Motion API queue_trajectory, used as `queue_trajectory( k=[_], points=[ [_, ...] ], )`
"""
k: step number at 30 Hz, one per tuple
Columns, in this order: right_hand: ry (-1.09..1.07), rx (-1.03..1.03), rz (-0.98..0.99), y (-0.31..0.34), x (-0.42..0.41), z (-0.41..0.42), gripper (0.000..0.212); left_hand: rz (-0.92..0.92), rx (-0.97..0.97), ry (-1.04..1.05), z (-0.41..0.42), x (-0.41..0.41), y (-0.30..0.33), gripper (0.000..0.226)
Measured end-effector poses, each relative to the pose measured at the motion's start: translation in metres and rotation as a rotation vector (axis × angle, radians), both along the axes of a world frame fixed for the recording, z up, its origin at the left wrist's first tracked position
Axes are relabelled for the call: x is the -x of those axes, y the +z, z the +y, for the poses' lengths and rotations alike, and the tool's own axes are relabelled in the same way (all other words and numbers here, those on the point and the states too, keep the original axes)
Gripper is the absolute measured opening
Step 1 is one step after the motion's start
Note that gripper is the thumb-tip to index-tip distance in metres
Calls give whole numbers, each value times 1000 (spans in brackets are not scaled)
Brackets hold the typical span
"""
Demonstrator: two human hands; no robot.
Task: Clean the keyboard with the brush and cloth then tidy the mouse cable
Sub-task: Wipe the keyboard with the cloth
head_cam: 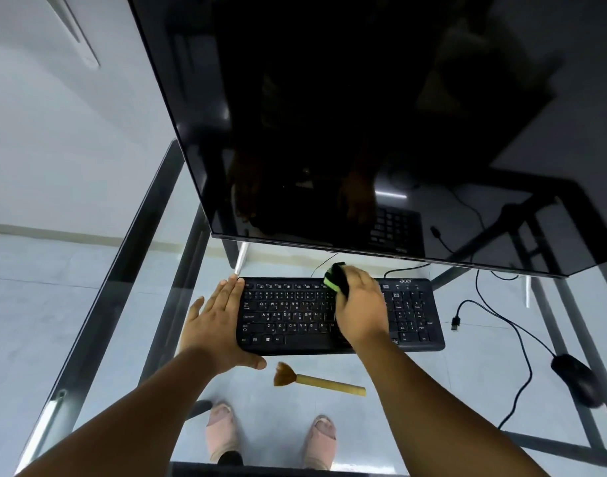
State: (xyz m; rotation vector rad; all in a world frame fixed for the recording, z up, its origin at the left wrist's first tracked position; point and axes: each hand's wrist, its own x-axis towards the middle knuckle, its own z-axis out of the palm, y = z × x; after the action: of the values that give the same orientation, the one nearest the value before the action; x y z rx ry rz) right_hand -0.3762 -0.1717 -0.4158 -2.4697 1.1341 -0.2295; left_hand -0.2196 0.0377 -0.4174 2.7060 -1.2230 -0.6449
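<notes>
A black keyboard [340,315] is seen from above, lying on a glass tabletop [123,339] just in front of a large dark monitor [364,132]. All positions here are given relative to the keyboard.

The left hand [216,325] is laid flat and open against the keyboard's left end, fingers extended along its edge, steadying it; nothing is grasped. The right hand [360,308] is pressed down over the keyboard's middle, between the letter keys and the number pad, and its grip is clenched around a bunched black and green cloth [336,280], which pokes out by the top row. The step in hand is judged to be the wiping of the keys.

The brush [316,378], with a wooden handle and brown bristles, is lying untouched just in front of the keyboard, bristles pointing left. The mouse [575,378] is set well to the right and nearer the viewer. Its cable [515,339] trails loosely across the glass to the right of the keyboard, and a loose USB plug [456,323] lies just beside the keyboard's right end. The cable is judged not yet tidied.

Risks from here: the keyboard could be slid across the smooth glass if the wiping push is stronger than the flat left hand's hold; the brush could be knocked off the near edge by a forearm; keycaps could be snagged by a cloth fold.
</notes>
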Motion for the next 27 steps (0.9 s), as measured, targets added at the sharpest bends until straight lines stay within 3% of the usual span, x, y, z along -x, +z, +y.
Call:
queue_trajectory(
  k=[2,8,14,21,27],
  points=[
    [-11,-2,-18,-5,2,2,52,4,-5,1,-1,0,0,149],
    [262,22,34,-1,23,0,57,-21,-43,3,-1,1,3,150],
    [-230,-8,-88,-10,63,-33,53,-40,-84,-10,-5,4,8,150],
    [155,7,-13,-6,60,-32,55,-61,50,24,-26,22,13,136],
    [-215,75,-108,-10,100,-68,51,-62,66,-169,-76,53,15,125]
  ],
)
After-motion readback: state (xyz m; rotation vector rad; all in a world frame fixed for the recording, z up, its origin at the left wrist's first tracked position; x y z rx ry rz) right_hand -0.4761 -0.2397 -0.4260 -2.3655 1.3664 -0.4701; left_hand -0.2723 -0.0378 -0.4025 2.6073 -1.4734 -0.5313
